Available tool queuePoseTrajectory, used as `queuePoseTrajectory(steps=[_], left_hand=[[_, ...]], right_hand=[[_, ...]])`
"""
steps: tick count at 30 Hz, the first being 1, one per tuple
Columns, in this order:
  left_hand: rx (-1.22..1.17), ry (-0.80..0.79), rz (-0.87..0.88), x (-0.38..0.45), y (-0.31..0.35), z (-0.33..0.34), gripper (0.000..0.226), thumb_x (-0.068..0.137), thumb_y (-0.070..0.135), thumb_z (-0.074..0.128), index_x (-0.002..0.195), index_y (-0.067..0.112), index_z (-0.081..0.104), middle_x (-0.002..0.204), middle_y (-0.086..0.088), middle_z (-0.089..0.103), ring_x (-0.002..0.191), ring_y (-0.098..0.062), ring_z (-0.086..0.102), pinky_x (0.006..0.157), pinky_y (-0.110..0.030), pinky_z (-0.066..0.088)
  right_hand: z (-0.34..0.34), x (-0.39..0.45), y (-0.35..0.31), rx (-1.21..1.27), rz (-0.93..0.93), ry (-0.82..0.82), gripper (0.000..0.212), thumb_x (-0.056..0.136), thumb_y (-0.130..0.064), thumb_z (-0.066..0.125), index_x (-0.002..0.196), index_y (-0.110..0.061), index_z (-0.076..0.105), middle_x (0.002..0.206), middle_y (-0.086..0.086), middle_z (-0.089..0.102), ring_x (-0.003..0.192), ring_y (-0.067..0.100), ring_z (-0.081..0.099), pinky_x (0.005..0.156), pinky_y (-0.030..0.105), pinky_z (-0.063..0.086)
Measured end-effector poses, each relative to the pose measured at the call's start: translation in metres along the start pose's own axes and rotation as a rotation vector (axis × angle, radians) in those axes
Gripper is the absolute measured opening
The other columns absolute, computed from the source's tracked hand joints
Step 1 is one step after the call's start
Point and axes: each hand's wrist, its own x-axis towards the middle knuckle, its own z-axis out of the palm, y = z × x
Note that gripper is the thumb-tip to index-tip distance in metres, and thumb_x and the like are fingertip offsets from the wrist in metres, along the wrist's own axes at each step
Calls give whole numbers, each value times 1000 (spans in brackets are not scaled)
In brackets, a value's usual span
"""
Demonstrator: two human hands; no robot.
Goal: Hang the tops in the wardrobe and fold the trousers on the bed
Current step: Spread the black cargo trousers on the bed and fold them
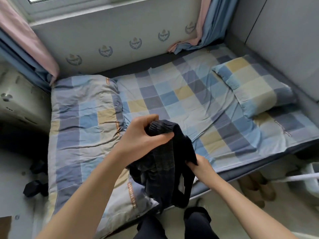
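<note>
- Left hand (145, 135) and forearm: bare, no sleeve in view, no watch, ring or band showing.
- Right hand (200, 167) and forearm: bare likewise, nothing worn at the wrist.
- Legs: dark, plain-cloth trousers worn by the person (174, 225), both knees showing at the bottom edge.

1. The garment (165, 163) is black, with faint ribbed stripes.
2. The bed sheet (189, 100) is checked in pale blue, slate blue, yellow and off-white.
3. The pillow (253, 85) and folded quilt (82, 121) carry the same check; the quilt has orange lettering.
4. The curtains (208, 28) are pink and blue.
5. The wall panel (120, 37) is white with grey-blue crests.
</note>
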Motion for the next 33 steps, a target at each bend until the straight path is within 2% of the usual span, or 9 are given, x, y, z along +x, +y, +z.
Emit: queuePoseTrajectory(steps=[3,8,14,17,21,24,27,30,33], left_hand=[[110,277,-15,23,9,20,23,71,38,64,69,18,53,60,6,53,56,-4,50,52,-16,37],[191,517,-252,63,-5,58,45,63,62,74,89,27,63,79,12,68,74,0,64,61,-21,51],[233,484,-487,75,-30,75,37,71,34,58,94,5,61,85,-16,65,84,-31,62,68,-40,48],[274,508,-336,65,-34,62,18,76,3,55,70,16,66,64,-6,63,64,-22,54,59,-19,42],[601,322,45,62,-33,31,48,76,-23,52,106,9,70,96,-12,69,88,-31,66,72,-12,39],[951,-8,315,60,-23,7,87,78,-21,55,150,24,35,142,-5,45,110,-27,59,86,-29,49],[1347,-242,556,58,-21,-3,116,63,-24,61,153,38,23,156,-8,29,112,-28,56,79,-39,57],[1273,-347,481,56,-34,-7,86,87,4,64,153,39,22,149,-1,41,117,-24,56,90,-36,52],[1283,-458,412,56,-43,-16,27,89,18,64,114,27,69,147,1,40,120,-21,54,92,-33,51]], right_hand=[[-72,0,14,186,46,117,17,92,-15,51,75,-13,53,68,-1,55,66,14,51,58,29,37],[-172,4,-20,641,18,250,24,89,0,45,79,-16,60,74,4,63,74,16,59,69,31,47],[-252,14,-71,837,-92,185,43,81,9,54,112,-20,44,101,15,56,82,23,60,72,35,51],[-285,15,-76,549,-237,165,60,80,7,60,119,-31,34,103,18,51,88,25,57,83,40,48],[-303,17,-82,305,-353,205,27,84,-1,64,91,-25,55,81,6,53,72,11,52,71,23,43],[-314,29,-82,317,-249,275,15,86,-10,61,77,-22,58,76,4,54,72,14,53,70,32,45],[-322,43,-75,309,-148,303,1,85,-19,64,85,-18,64,86,8,64,89,24,63,83,44,56],[-323,49,-68,276,-139,299,5,87,-17,65,82,-19,64,85,8,66,90,25,63,79,42,57],[-317,48,-58,126,-186,281,12,88,-18,65,77,-22,64,76,1,63,82,21,62,71,38,55]])
